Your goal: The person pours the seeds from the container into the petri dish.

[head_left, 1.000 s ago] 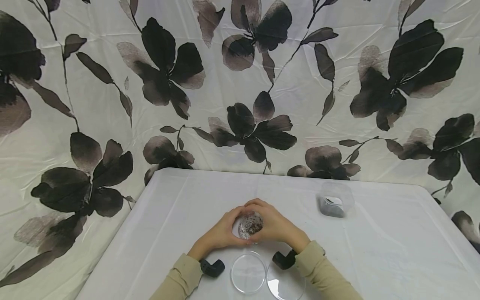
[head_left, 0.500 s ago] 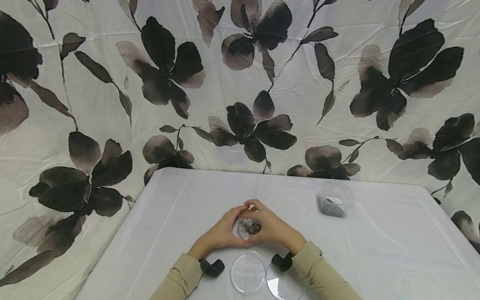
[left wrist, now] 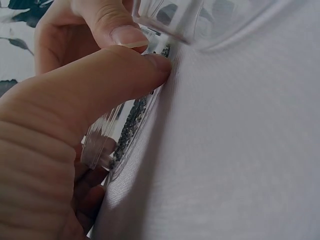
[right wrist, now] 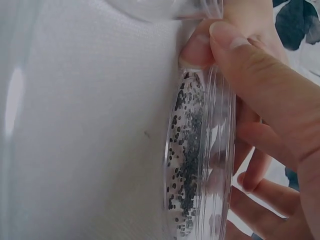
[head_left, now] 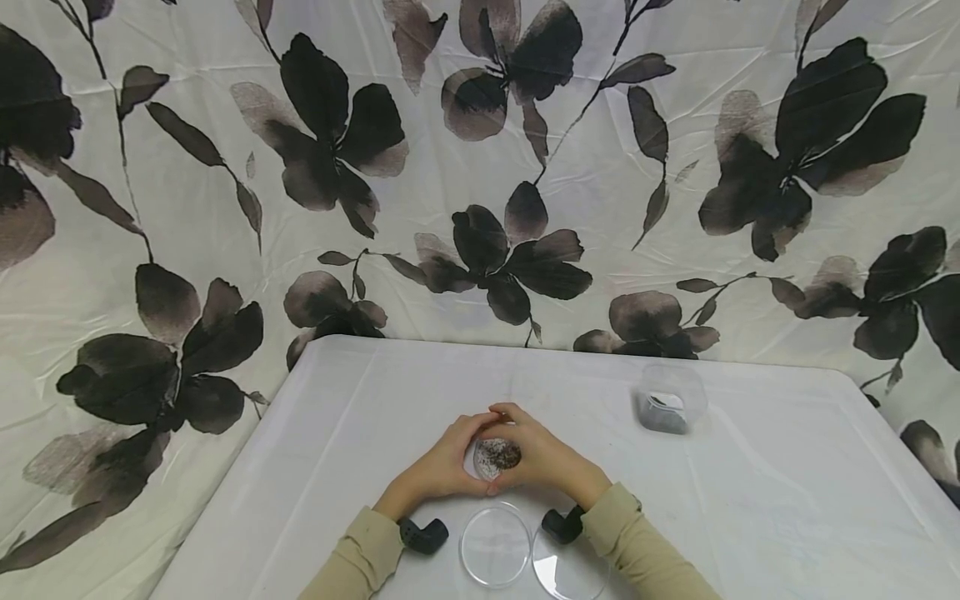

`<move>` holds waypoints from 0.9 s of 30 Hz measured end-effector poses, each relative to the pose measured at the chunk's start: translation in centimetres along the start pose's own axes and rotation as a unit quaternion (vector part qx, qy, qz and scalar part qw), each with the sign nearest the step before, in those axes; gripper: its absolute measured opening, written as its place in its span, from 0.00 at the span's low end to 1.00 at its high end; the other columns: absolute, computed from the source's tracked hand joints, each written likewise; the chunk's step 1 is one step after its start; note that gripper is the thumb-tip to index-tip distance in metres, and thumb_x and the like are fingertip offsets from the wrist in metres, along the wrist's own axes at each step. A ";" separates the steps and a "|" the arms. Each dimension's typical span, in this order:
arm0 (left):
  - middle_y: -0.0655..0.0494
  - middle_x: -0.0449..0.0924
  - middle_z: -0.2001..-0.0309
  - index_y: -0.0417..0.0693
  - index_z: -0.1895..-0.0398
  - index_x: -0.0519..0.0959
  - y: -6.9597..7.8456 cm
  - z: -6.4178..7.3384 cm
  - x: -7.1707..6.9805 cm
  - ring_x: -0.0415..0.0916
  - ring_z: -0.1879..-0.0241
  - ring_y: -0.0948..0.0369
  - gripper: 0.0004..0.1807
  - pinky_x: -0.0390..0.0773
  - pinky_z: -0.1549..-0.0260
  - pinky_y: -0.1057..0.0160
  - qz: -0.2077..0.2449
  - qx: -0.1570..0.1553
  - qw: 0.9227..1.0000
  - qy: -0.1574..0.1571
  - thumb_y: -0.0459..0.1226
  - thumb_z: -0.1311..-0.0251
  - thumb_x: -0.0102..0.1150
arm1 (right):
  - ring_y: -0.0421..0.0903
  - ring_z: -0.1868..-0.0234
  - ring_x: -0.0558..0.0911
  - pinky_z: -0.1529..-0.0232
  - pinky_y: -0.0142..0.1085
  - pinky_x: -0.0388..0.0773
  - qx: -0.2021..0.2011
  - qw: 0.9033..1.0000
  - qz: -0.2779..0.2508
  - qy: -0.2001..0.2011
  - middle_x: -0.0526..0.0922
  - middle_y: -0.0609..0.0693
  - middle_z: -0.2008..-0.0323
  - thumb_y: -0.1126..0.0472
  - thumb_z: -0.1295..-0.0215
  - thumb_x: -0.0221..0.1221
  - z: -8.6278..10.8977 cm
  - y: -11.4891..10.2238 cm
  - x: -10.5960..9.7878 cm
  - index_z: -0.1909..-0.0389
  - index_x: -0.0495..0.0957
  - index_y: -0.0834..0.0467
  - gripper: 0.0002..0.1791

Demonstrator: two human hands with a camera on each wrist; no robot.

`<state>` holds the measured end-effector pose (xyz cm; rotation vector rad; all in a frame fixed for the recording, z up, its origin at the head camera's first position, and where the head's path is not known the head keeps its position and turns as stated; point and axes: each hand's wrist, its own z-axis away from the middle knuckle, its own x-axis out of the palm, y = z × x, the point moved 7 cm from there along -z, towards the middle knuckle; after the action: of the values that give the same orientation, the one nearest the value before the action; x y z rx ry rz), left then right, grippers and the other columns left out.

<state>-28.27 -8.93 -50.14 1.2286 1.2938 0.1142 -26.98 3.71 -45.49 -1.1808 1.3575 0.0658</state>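
Observation:
Both hands encircle a round clear plastic container (head_left: 495, 457) of small dark granules (right wrist: 190, 155), low over the white table. My left hand (head_left: 442, 462) grips its left side, with the thumb at the near edge. On the opposite side my right hand (head_left: 553, 457) holds it, and the two thumbs come close together in front. In the left wrist view the container's ridged side (left wrist: 97, 145) shows below the thumb. The right wrist view has the granules spread along the wall under a ridged rim. Far fingers are partly hidden behind the container.
Nearest the body, two flat clear round dishes or lids lie on the table, one at left (head_left: 497, 547) and one at right (head_left: 572, 567), partly under the right forearm. A clear box with dark contents (head_left: 663, 411) stands at the back right. Floral cloth (head_left: 487, 250) hangs behind.
My right hand and forearm have shifted slightly left, its far fingers changing place on the rim. The granules inside have moved about. The left hand stays nearly still.

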 end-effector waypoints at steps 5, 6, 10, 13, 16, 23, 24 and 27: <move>0.61 0.67 0.38 0.61 0.24 0.58 0.0 0.0 0.0 0.64 0.41 0.61 0.57 0.67 0.38 0.49 0.002 -0.002 1.000 -0.001 0.51 0.60 0.80 | 0.58 0.30 0.64 0.33 0.52 0.66 0.005 1.000 -0.002 -0.004 0.64 0.63 0.32 0.51 0.60 0.80 0.0 0.4 0.0 0.44 0.81 0.57 0.38; 0.61 0.67 0.38 0.61 0.24 0.58 0.0 0.0 0.0 0.64 0.41 0.61 0.57 0.67 0.38 0.49 0.001 -0.002 1.000 0.000 0.51 0.60 0.80 | 0.58 0.30 0.64 0.33 0.53 0.66 0.004 1.000 -0.003 -0.004 0.64 0.63 0.32 0.50 0.60 0.80 0.0 0.4 0.0 0.44 0.81 0.57 0.38; 0.61 0.68 0.39 0.59 0.25 0.59 -0.1 0.0 0.0 0.64 0.42 0.61 0.57 0.67 0.39 0.49 -0.001 0.001 1.000 0.004 0.50 0.60 0.80 | 0.58 0.30 0.64 0.33 0.53 0.66 0.000 1.000 -0.014 -0.002 0.63 0.64 0.32 0.50 0.60 0.80 0.2 0.5 0.0 0.44 0.81 0.57 0.38; 0.60 0.68 0.38 0.58 0.25 0.59 0.0 0.0 0.0 0.65 0.41 0.61 0.57 0.67 0.39 0.49 0.001 0.005 1.000 0.007 0.49 0.60 0.80 | 0.58 0.31 0.64 0.34 0.54 0.66 0.009 1.000 -0.022 -0.003 0.62 0.63 0.30 0.50 0.57 0.79 0.4 0.7 0.0 0.43 0.80 0.56 0.37; 0.60 0.68 0.38 0.57 0.25 0.60 0.1 0.0 0.0 0.65 0.41 0.60 0.56 0.67 0.39 0.49 0.002 0.006 1.000 0.009 0.48 0.60 0.80 | 0.60 0.30 0.64 0.35 0.55 0.66 0.019 1.000 -0.025 -0.003 0.61 0.63 0.29 0.52 0.52 0.77 0.7 0.8 -0.4 0.42 0.79 0.56 0.34; 0.58 0.70 0.38 0.62 0.26 0.61 0.5 -0.1 -0.1 0.66 0.41 0.59 0.55 0.67 0.38 0.49 0.009 0.005 1.000 0.009 0.48 0.61 0.81 | 0.64 0.32 0.66 0.36 0.60 0.66 0.034 0.998 -0.032 0.032 0.62 0.64 0.30 0.55 0.43 0.72 1.5 0.9 -2.5 0.40 0.78 0.57 0.30; 0.57 0.70 0.38 0.62 0.26 0.61 0.5 -0.1 -0.1 0.66 0.41 0.59 0.55 0.67 0.38 0.48 0.011 0.004 1.000 0.009 0.48 0.61 0.81 | 0.65 0.32 0.66 0.37 0.61 0.66 0.034 0.998 -0.035 0.038 0.63 0.64 0.30 0.55 0.43 0.72 1.7 0.9 -2.8 0.40 0.78 0.58 0.29; 0.56 0.70 0.37 0.60 0.27 0.62 0.5 -0.1 -0.1 0.66 0.41 0.59 0.54 0.67 0.38 0.48 0.012 0.000 1.000 0.008 0.47 0.61 0.81 | 0.65 0.33 0.67 0.37 0.61 0.66 0.032 0.998 -0.034 0.050 0.64 0.64 0.31 0.56 0.43 0.71 2.1 0.9 -3.5 0.40 0.77 0.59 0.29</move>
<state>-28.11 -8.67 -49.66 1.2455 1.2931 0.1412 -27.12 7.56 -43.85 -1.1886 1.3958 -0.0870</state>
